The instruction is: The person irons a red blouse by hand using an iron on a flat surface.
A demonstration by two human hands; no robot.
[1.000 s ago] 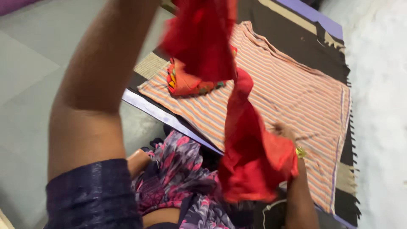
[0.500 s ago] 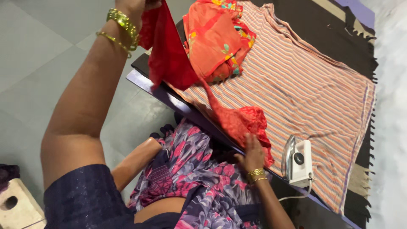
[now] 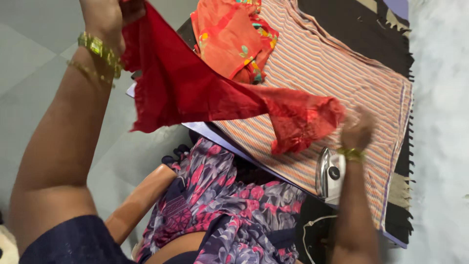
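Grey tiled floor fills the left side; a low board draped in a striped orange cloth runs from 12 toward 5 o'clock, over a dark fringed mat.

Red cloth stretched in the air between both hands, above the near edge of the board. It spans from 11 o'clock down toward 3 o'clock, widest at the left, narrowing and crumpled at the right end.

Left hand raised at 11 o'clock, fist clenched on the upper left corner of the red cloth; gold bangles on the wrist.

Right hand at 3 o'clock, blurred, fingers closed on the crumpled right end of the same cloth; a bangle on that wrist too.

Iron, white and grey, stands on the striped cloth just below the right hand, its cord trailing toward 6 o'clock.

Orange patterned garment lies bunched on the striped cloth at 12 o'clock, behind the red cloth.

Floral purple-and-pink dress covers the lap at 6 o'clock, beside the board's pale edge.
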